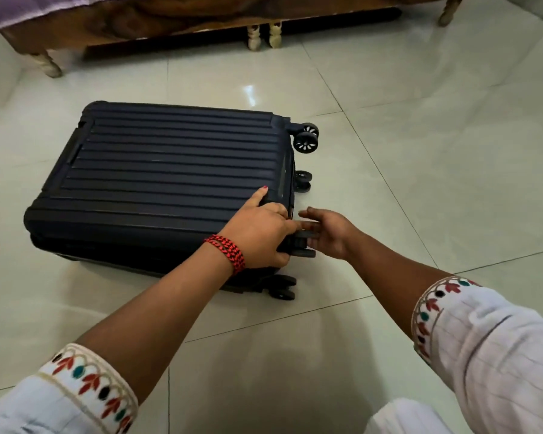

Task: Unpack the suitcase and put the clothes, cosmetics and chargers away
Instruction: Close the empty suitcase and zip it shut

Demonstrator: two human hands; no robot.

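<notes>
Right now the suitcase lies flat on the tiled floor, shut, ribbed shell facing up, at about 11 o'clock from the person crouching over it. Its long axis runs from 9 o'clock to 3 o'clock, with the 4 wheels at the 3 o'clock end and the handle end off toward 9 o'clock. A wooden bed stands beyond it at 12 o'clock.

Both hands meet at the near wheel corner. The left hand, with a red braided band on its wrist, is clamped over that corner: thumb laid on the top shell, fingers curled down around the edge by a wheel. The right hand sits just beside it at 3 o'clock, fingers loosely spread and palm turned toward the wheel, touching or nearly touching it; I cannot tell which, and it grips nothing firmly.

The left hand is the one with real hold. I would judge the case has not yet been opened, so the unpacking is barely begun. The seam runs along the near long side, so the next move likely means finding the zip there or turning the case to reach it.
</notes>
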